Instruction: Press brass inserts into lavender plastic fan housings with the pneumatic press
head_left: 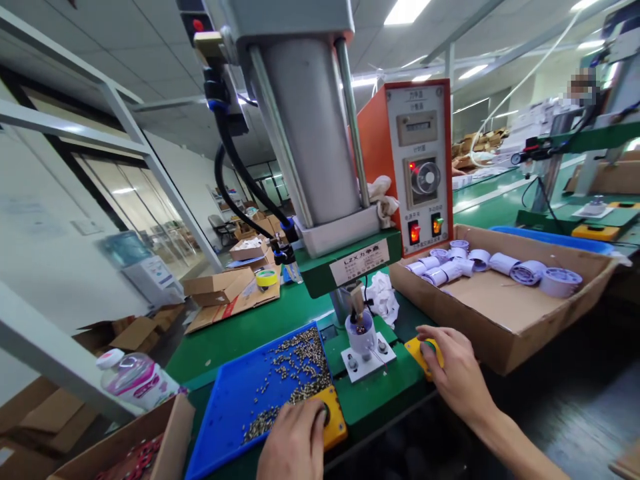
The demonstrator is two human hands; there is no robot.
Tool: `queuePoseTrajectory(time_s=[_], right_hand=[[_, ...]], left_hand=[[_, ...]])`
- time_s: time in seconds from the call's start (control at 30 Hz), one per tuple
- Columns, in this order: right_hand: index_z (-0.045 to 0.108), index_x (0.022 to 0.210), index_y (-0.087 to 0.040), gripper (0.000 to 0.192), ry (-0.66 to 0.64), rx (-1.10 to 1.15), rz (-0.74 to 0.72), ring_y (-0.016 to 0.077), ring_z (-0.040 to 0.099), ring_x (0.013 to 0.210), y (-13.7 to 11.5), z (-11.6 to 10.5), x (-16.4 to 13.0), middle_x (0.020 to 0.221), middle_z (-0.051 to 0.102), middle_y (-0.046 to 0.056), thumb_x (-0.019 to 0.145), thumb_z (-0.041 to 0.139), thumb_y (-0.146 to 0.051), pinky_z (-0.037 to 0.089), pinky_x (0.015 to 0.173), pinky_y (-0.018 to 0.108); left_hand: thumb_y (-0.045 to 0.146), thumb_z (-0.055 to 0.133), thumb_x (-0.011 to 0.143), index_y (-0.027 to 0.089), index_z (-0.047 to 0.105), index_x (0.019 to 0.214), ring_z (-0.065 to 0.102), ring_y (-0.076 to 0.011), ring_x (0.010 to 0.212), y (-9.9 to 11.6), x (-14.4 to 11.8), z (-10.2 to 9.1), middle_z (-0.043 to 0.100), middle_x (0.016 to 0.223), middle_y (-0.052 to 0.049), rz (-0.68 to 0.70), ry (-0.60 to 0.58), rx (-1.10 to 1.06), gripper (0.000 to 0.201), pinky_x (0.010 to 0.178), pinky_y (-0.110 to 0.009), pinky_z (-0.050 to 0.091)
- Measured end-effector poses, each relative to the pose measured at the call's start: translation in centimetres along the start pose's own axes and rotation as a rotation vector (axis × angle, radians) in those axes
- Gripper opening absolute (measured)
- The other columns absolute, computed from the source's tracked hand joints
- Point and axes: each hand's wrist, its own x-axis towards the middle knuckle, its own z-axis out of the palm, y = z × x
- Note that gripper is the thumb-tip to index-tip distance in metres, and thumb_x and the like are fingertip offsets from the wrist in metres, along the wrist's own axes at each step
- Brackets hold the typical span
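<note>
The left hand [295,443] lies flat on the left yellow button box [333,417], its fingers together and covering the green button. The right hand [453,373] rests on the right yellow button box [417,350], fingers loosely spread over its green button. Neither hand pinches anything.

Between the two hands, a little farther from the person, a white plastic part [361,331] stands upright on a small white fixture plate [367,360], directly under the press head [356,300]. Just left of it is a blue tray [225,407] with many small metal pieces [295,373] scattered in it.

The green workbench [250,327] carries the grey press cylinder [310,133] and an orange control box [417,167] with lit switches. On the right, a cardboard box [500,313] holds white round parts [525,272]. On the left are a plastic bottle [135,377], flat cartons [220,293] and a roll of yellow tape [267,278]. Behind is a factory hall with ceiling lights, windows and another green bench.
</note>
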Motion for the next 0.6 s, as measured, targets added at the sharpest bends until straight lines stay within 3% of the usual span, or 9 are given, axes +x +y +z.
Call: queuePoseTrajectory(time_s=[0.1, 0.23, 0.33, 0.47, 0.6], right_hand=[[0.047, 0.126, -0.024, 0.038, -0.163, 0.292, 0.013, 0.0227, 0.057, 0.107, -2.8, 0.7, 1.5, 0.115, 0.061, 0.008, 0.088, 0.05, -0.031, 0.045, 0.094, 0.042], [0.029, 0.139, -0.024, 0.072, -0.262, 0.563, -0.059, 0.0222, 0.05, 0.121, -6.0, 3.6, 3.3, 0.133, 0.051, 0.009, 0.077, 0.064, -0.027, 0.041, 0.101, 0.038], [0.036, 0.133, -0.023, 0.063, -0.221, 0.646, -0.042, 0.0196, 0.058, 0.107, -7.0, 5.2, 4.0, 0.119, 0.06, 0.005, 0.076, 0.063, -0.022, 0.044, 0.095, 0.033], [0.046, 0.12, -0.022, 0.048, -0.194, 0.635, -0.012, 0.0153, 0.059, 0.084, -7.2, 5.5, 3.9, 0.097, 0.063, 0.0, 0.075, 0.063, -0.02, 0.047, 0.078, 0.026], [0.046, 0.12, -0.022, 0.047, -0.207, 0.65, -0.012, 0.0163, 0.06, 0.093, -7.1, 5.2, 3.8, 0.106, 0.063, 0.002, 0.075, 0.062, -0.019, 0.046, 0.085, 0.027]], left_hand=[[0.041, 0.045, 0.089, 0.028, 0.07, 0.089, 0.064, -0.0211, 0.091, 1.3, 2.3, -1.7, 0.071, 0.094, -0.003, -0.009, 0.089, -0.135, 0.028, 0.083, -0.032, 0.05], [0.036, 0.056, 0.081, 0.026, 0.072, 0.084, 0.066, -0.0186, 0.082, 2.5, 6.6, -2.4, 0.072, 0.088, 0.0, -0.065, 0.058, -0.237, 0.02, 0.078, -0.029, 0.051], [0.036, 0.06, 0.076, 0.023, 0.071, 0.085, 0.066, -0.0171, 0.074, 3.2, 9.3, -2.8, 0.073, 0.081, 0.001, -0.123, 0.02, -0.29, 0.019, 0.07, -0.027, 0.051], [0.037, 0.06, 0.074, 0.019, 0.07, 0.078, 0.067, -0.0179, 0.074, 3.8, 11.5, -3.4, 0.074, 0.078, -0.002, -0.082, -0.054, -0.38, 0.021, 0.069, -0.027, 0.051], [0.031, 0.06, 0.072, 0.017, 0.072, 0.084, 0.068, -0.019, 0.08, 4.4, 12.9, -3.2, 0.075, 0.084, -0.004, -0.053, -0.127, -0.497, 0.021, 0.075, -0.028, 0.053]])
